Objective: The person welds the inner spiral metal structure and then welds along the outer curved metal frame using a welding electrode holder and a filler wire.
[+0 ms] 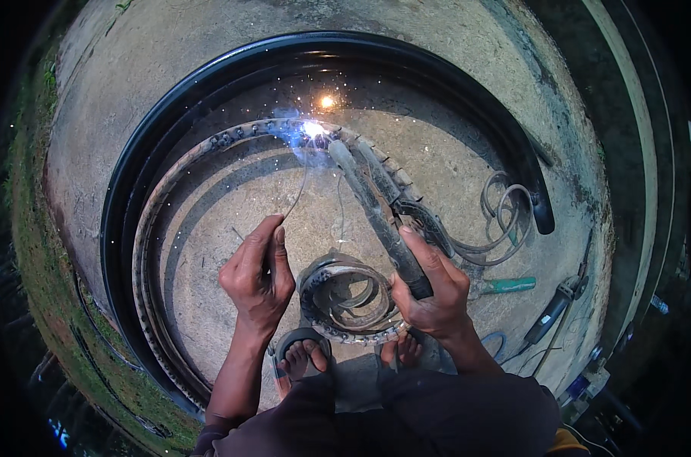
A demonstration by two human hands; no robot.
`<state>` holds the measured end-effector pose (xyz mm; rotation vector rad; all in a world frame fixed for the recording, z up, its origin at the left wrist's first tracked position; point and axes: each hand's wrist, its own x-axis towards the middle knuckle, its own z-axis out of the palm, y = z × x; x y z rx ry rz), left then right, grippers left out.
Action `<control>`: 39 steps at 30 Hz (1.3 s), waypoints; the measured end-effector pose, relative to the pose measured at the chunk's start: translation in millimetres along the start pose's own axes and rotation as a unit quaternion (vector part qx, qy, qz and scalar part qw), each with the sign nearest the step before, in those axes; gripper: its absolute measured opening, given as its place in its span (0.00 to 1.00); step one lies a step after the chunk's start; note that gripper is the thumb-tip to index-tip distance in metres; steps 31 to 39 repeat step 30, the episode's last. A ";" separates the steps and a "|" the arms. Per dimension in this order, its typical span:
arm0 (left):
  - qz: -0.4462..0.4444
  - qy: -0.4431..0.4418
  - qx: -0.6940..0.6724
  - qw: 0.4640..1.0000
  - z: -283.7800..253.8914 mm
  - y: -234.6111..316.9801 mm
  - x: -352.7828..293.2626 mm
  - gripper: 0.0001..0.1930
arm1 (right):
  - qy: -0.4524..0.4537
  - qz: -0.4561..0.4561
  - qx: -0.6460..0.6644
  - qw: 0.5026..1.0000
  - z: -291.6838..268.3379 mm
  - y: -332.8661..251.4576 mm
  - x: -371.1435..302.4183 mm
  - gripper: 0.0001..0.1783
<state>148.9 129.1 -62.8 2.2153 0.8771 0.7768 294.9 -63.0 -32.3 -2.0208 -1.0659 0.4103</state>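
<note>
My left hand [258,268] pinches a thin wire [296,196] that runs up toward a bright welding arc. In my right hand [437,286] is a dark, tong-shaped welding holder [374,209], its far end beside the arc. The glare hides the exact contact point. Bluish smoke and sparks surround the arc, which burns on a long curved metal strip [179,169] with a row of small studs. That strip bends round the left side, inside a larger glossy black curved channel [201,85].
Between my sandalled feet [305,352] lies a coiled studded strip [315,311]. Grey cable loops [505,217] lie at right, above a green-handled tool [510,286] and an angle grinder [552,314]. Concrete [406,34] extends around, with grass [60,266] along the left edge.
</note>
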 end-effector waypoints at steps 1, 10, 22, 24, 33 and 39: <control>-0.003 -0.005 0.002 1.000 -0.8 1.1 0.9 0.09 | 0.001 0.001 -0.001 1.000 0.9 -0.1 0.2 0.37; -0.014 -0.007 0.011 1.000 -6.6 7.6 0.9 0.07 | 0.022 -0.013 -0.013 1.000 2.2 2.7 -1.9 0.37; 0.007 -0.022 -0.009 1.000 3.7 8.7 -2.6 0.08 | 0.063 -0.028 -0.018 0.997 -4.8 6.4 -11.5 0.36; 0.029 -0.006 -0.012 0.999 7.1 6.3 -1.2 0.09 | 0.061 -0.021 -0.004 0.998 -4.4 6.7 -11.2 0.36; 0.034 -0.016 0.001 0.999 7.2 6.9 -0.5 0.10 | 0.058 -0.031 -0.009 0.998 -1.9 10.8 -12.5 0.37; 0.034 -0.016 0.001 0.999 7.2 6.9 -0.5 0.10 | 0.058 -0.031 -0.009 0.998 -1.9 10.8 -12.5 0.37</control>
